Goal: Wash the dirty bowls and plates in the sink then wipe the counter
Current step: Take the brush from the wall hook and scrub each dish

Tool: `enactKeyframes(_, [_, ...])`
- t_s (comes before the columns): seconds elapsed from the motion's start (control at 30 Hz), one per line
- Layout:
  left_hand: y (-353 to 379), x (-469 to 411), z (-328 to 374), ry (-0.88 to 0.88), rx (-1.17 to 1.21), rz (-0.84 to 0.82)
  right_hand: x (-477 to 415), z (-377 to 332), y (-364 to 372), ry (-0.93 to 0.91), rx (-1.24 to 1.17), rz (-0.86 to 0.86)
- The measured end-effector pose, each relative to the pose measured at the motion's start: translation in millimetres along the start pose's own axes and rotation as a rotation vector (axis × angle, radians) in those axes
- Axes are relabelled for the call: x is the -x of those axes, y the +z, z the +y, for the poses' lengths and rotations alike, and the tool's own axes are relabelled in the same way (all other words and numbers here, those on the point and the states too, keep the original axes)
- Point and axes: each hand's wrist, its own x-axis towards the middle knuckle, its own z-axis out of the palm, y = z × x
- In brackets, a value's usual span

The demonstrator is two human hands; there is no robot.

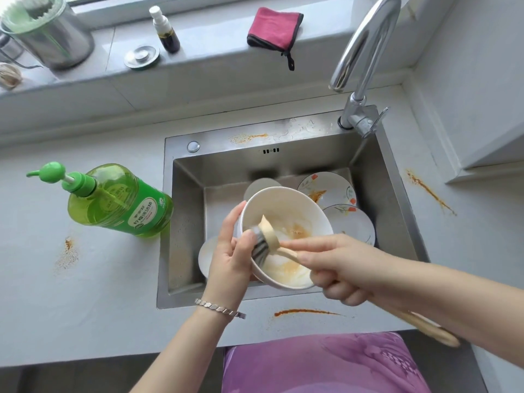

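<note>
My left hand (231, 251) grips the rim of a white bowl (295, 222), tilted above the steel sink (184, 222). Orange sauce and foam coat the bowl's inside. My right hand (337, 268) grips the beige handle of a dish brush (265, 239), whose bristles press on the bowl's near rim beside my left thumb. Two flowered plates (331, 188) lean in the sink's far right corner, one smeared orange. Another white dish (204, 256) lies under my left hand, mostly hidden. A small white bowl (259, 185) sits behind the held bowl.
A green dish soap pump bottle (122, 199) stands on the counter left of the sink. A pink cloth (273, 28) lies on the window ledge by a spray bottle (166, 31). The tap (363, 52) arches over the sink's back right. Orange stains (309, 312) mark the counter.
</note>
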Motion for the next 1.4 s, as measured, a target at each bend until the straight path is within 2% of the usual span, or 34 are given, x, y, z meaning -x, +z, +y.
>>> enactKeyframes(0.17, [7, 2, 5, 0.087, 0.029, 0.035, -10, -10, 4, 0.009, -0.664, -0.050])
enactKeyframes(0.23, [8, 1, 7, 0.111, 0.043, 0.044, -12, -14, 4, 0.010, -0.810, -0.059])
enactKeyframes(0.3, [9, -2, 9, 0.143, 0.042, 0.023, -11, -15, 7, 0.017, -0.798, -0.060])
enactKeyframes(0.5, [8, -6, 13, 0.131, 0.072, -0.020, 4, -4, 13, 0.022, -0.336, -0.023])
enactKeyframes(0.63, [7, -6, 9, 0.056, 0.065, -0.008, 7, 8, 11, 0.032, -0.172, 0.033])
enactKeyframes(0.77, [13, -3, 2, 0.029, 0.000, -0.035, 1, -1, 6, 0.015, -0.355, 0.041])
enactKeyframes(0.97, [12, 1, -2, 0.081, -0.061, -0.008, -13, -10, -4, 0.084, -0.902, -0.031])
enactKeyframes(1.13, [8, -2, 1, 0.149, -0.024, 0.017, -14, -4, 4, 0.082, -1.088, -0.052])
enactKeyframes(1.23, [8, -4, 2, 0.175, -0.032, -0.034, -11, -9, 12, 0.056, -0.946, -0.075])
enactKeyframes(1.4, [3, -6, 3, 0.118, 0.002, -0.026, -1, -1, 17, 0.016, -0.242, 0.027])
